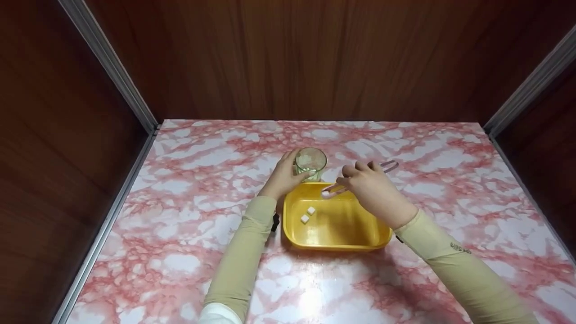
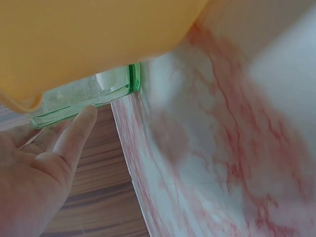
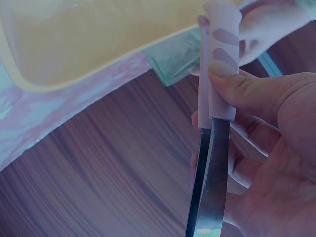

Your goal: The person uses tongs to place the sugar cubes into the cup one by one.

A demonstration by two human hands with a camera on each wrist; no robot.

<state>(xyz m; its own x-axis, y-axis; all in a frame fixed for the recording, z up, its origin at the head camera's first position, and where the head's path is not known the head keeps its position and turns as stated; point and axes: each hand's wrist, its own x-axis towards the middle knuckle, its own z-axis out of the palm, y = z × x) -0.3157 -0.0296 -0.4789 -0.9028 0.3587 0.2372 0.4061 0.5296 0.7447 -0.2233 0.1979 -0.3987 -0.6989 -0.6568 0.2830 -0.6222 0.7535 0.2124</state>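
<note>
My left hand (image 1: 284,175) holds a clear greenish glass (image 1: 310,161) from its left side, thumb across the near side. In the left wrist view, the fingers lie along the wall of the glass (image 2: 74,101), which has something white near its base. My right hand (image 1: 371,189) pinches a pair of tongs (image 1: 389,166), pink at the tips with metal arms in the right wrist view. At the tongs' tips, over the far rim of a yellow tray (image 1: 333,247), shows a small white cube (image 1: 325,194). Two more white cubes (image 1: 308,215) lie in the tray's left part.
The tray stands on a red-and-white marbled table (image 1: 189,225), just nearer than the glass. Dark wood panels (image 1: 288,58) enclose the back and sides, with metal strips (image 1: 112,67) at the corners.
</note>
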